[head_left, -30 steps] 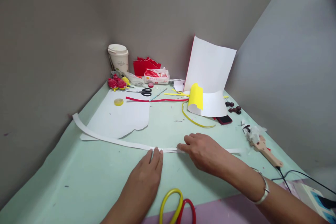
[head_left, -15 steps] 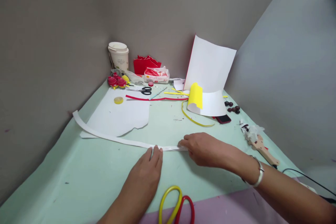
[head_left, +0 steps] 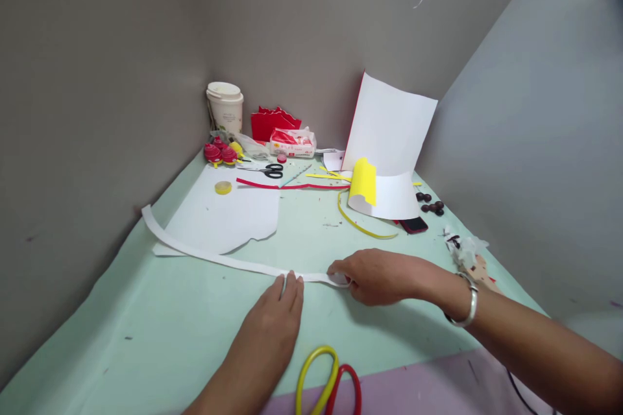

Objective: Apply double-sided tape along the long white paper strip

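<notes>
A long white paper strip (head_left: 204,253) curves across the green table mat (head_left: 146,324) from the left wall to the middle. My left hand (head_left: 275,324) lies flat with its fingertips pressing the strip down. Just to the right, my right hand (head_left: 384,275) pinches the strip's right end, where the paper curls up under the fingers. A silver bangle (head_left: 464,301) sits on my right wrist.
Yellow and red scissor handles (head_left: 328,379) lie near the front edge. Farther back are a white sheet (head_left: 224,217), tape roll (head_left: 222,187), black scissors (head_left: 270,170), paper cup (head_left: 226,106), curled white and yellow paper (head_left: 384,191), a dark phone (head_left: 413,225) and a wooden tool (head_left: 479,266).
The strip's right part, which lay stretched past my right hand, is now gathered under that hand. My right arm has swung to lie more sideways. My left hand stays put.
</notes>
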`<state>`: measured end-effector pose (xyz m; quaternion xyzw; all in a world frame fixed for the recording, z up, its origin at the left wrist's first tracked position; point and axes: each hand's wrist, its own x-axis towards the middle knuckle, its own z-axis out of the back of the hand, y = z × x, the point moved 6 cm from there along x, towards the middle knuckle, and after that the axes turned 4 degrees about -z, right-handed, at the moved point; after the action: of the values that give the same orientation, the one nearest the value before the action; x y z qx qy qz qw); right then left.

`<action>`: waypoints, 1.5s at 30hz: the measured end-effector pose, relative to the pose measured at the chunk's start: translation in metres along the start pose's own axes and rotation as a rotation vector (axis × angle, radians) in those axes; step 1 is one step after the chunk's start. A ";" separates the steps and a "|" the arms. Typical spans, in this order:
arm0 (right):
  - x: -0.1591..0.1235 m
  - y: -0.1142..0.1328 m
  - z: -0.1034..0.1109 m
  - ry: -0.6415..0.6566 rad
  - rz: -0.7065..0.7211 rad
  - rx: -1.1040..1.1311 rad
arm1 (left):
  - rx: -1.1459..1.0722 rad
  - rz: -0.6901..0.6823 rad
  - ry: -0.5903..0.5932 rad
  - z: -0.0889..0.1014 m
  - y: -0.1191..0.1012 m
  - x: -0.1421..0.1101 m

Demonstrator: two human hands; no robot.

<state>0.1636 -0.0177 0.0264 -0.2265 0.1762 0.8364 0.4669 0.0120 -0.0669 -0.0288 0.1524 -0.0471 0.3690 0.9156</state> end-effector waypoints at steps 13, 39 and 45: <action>-0.005 0.005 0.002 0.003 0.003 0.015 | -0.027 0.021 0.027 -0.001 0.001 -0.001; -0.018 0.025 0.023 -0.093 -0.008 -0.272 | -0.083 0.014 0.064 -0.003 0.000 0.001; -0.015 0.024 0.015 -0.082 -0.010 -0.271 | -0.066 0.005 0.095 -0.002 0.000 0.001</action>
<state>0.1464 -0.0327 0.0494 -0.2540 0.0413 0.8587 0.4432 0.0127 -0.0658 -0.0309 0.1044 -0.0160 0.3762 0.9205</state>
